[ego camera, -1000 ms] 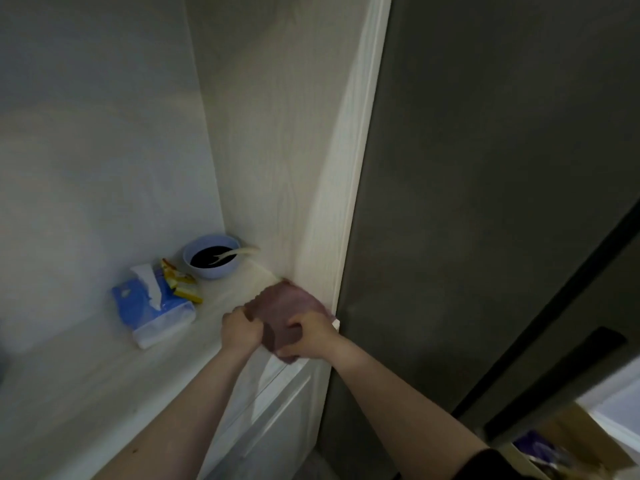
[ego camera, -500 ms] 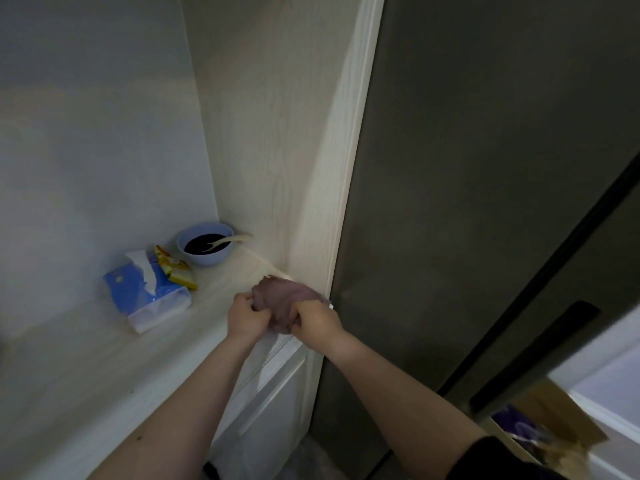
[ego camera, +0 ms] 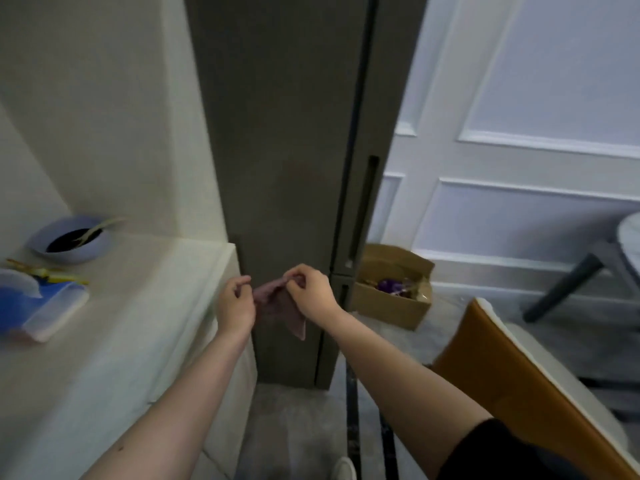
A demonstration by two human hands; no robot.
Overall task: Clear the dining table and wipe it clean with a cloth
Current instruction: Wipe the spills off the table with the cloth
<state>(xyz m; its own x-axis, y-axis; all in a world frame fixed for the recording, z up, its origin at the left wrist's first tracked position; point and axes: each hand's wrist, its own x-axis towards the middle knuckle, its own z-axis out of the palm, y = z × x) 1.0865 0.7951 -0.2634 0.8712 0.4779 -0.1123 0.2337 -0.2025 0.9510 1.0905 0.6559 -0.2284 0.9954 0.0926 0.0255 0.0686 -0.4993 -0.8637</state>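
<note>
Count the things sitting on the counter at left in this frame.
3: a bowl at the back by the wall, a tissue pack at the left edge, and yellow wrappers between them. More may lie out of frame.

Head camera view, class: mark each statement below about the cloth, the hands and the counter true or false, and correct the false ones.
1. Both hands hold the cloth. True: left hand and right hand pinch it.
2. The cloth lies flat on the counter. False: it hangs in the air beside the counter's end.
3. The bowl holds dark liquid. True.
4. The cardboard box sits on the counter. False: it is on the floor by the wall.
5. The tissue pack is red. False: it is blue.
</note>
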